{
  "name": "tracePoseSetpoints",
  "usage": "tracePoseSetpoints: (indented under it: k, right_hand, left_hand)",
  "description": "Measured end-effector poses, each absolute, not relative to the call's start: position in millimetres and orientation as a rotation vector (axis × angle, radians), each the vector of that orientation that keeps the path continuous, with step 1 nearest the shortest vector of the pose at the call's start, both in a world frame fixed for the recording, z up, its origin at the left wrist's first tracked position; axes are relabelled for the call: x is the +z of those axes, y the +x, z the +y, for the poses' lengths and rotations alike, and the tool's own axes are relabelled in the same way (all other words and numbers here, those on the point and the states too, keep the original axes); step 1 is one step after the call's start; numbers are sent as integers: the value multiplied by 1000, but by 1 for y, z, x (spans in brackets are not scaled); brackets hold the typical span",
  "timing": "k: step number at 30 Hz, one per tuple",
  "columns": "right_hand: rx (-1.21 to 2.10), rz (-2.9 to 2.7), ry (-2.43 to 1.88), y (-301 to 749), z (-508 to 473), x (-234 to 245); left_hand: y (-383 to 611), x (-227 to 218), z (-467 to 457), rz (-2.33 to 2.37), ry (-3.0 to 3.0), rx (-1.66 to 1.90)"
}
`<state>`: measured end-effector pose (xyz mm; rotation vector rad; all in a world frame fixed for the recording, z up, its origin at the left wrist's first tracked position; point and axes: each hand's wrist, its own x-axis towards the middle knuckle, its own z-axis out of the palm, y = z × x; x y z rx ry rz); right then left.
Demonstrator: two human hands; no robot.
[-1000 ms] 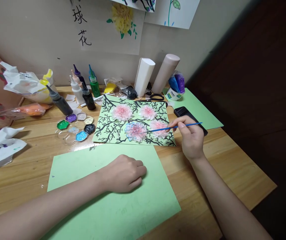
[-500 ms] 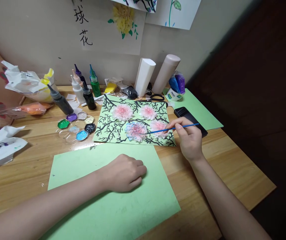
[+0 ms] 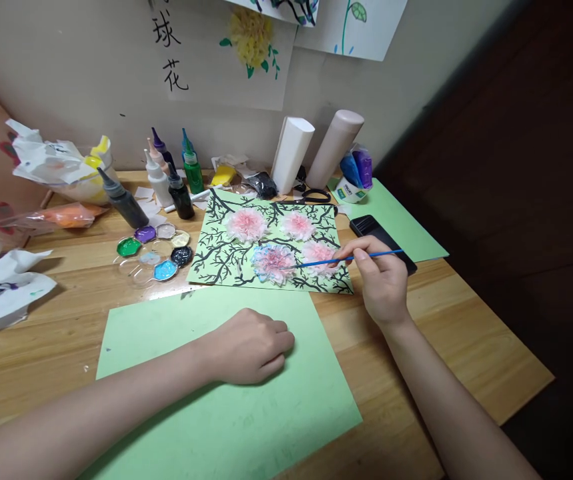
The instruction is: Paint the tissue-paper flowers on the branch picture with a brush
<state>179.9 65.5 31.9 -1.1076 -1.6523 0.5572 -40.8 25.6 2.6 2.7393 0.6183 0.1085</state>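
My right hand [image 3: 383, 277] pinches a thin blue paintbrush [image 3: 351, 259] whose tip reaches the blue-tinged pink paper flower [image 3: 272, 264] at the lower middle of a green picture sheet [image 3: 226, 250]. Black painted branches cover this sheet. Three other pink and white paper flowers sit on it; the lower right one [image 3: 316, 253] is partly behind the brush and fingers. My left hand [image 3: 251, 347] rests, fingers curled closed, on a plain green sheet [image 3: 206, 427] nearer to me. Whether anything is inside that fist is hidden.
Left of the picture lies a paint palette [image 3: 159, 253] with several colours. Behind it stand paint bottles [image 3: 159, 180]. A black phone-like object [image 3: 383, 240], black-handled scissors [image 3: 316, 196], two tall containers [image 3: 291, 157] and a small tub [image 3: 349, 191] lie around. Crumpled tissues [image 3: 11, 287] are at left.
The view has shifted very slightly. The brush tip stays at the blue-tinged flower, and both hands hold nearly the same positions.
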Motion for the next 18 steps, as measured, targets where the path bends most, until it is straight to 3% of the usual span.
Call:
tracePoseSetpoints:
  k: [18]
  right_hand:
    - [484, -1622, -1149, 175, 59, 25]
  left_hand:
    - [-40, -1, 21, 649, 2747, 230]
